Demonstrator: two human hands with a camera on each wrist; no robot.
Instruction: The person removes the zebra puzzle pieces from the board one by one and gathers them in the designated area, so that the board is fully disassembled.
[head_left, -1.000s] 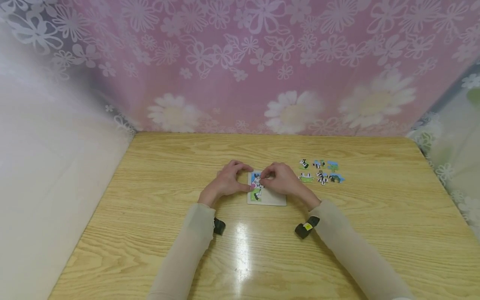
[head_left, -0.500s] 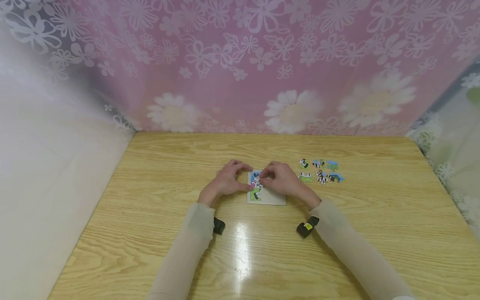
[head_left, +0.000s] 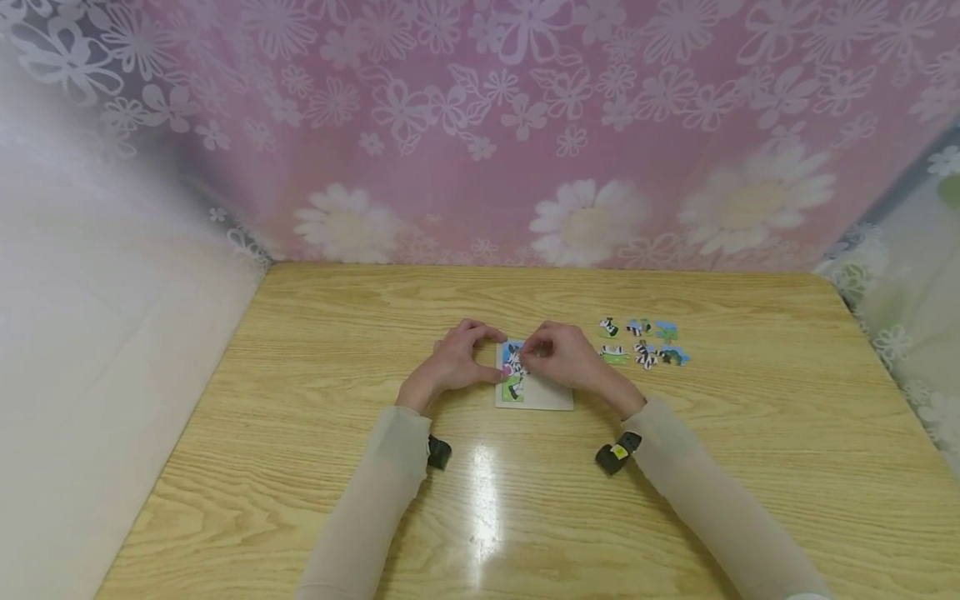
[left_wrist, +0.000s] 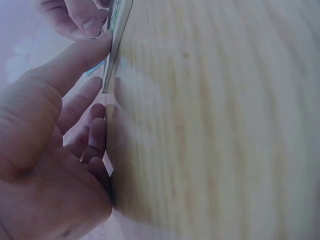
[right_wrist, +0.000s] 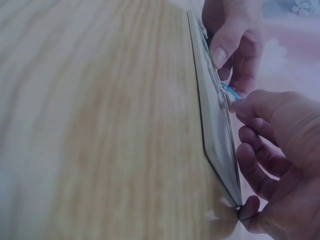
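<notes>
1. With twelve o'clock pointing away from you, the puzzle board (head_left: 549, 398) lies flat on the counter (head_left: 540, 517), between your two hands. It is a thin, pale rectangle, its edge layered in the wrist views.
2. Toward its nine o'clock side, a zebra picture (head_left: 513, 388) fills a tall strip: black-and-white stripes, a pink patch, blue at the top, green at the bottom. The board's bare surface toward three o'clock looks smooth and cream-coloured.
3. Your right hand (head_left: 562, 357) pinches a small puzzle piece (right_wrist: 229, 91) between thumb and forefinger, right beside the strip. The piece is thin and shows bright blue; your fingers hide most of its outline.
4. Your left hand (head_left: 452, 360) makes a wide, loose C at the board's nine o'clock side, its thumb touching the edge and its fingers toward the eleven o'clock corner.
5. Between two and three o'clock from the board, six loose pieces (head_left: 646, 354) lie in two rows, knobbly in shape, printed blue, green, black and white.
6. The counter has streaky yellow wood grain and a glossy finish; a white glare falls near seven o'clock from the board.
</notes>
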